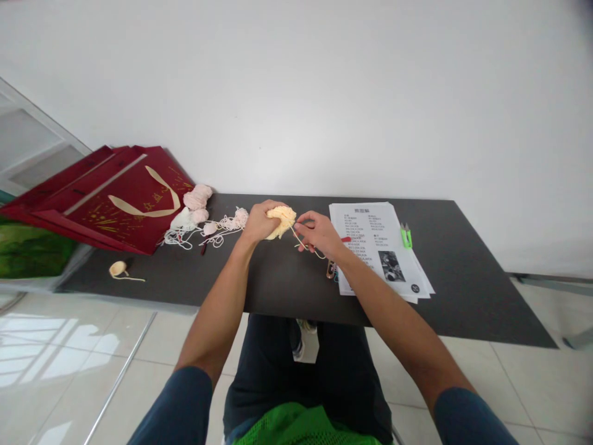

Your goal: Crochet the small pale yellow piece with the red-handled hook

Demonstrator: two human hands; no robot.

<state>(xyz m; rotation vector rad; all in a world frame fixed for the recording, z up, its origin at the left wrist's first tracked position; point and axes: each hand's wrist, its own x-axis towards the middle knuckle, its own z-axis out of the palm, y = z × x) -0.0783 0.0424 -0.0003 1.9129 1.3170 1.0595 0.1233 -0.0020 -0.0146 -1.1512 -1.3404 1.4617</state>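
Note:
My left hand is closed around a pale yellow crocheted piece, its fingers partly hidden behind the work. From the piece a strand of pale yellow yarn runs to my right hand, whose thumb and fingers pinch together on it. The loose end of the strand hangs below those fingers. Whether the right fingers also hold a thin tool is too small to tell. Just past the right wrist a small red item shows against the printed sheets.
Dark red gift bags lean at the left, with pink yarn and tangled white yarn beside them. A small cream crocheted piece lies near the front left. Green-handled snips rest at the papers' right edge. The dark table meets the wall.

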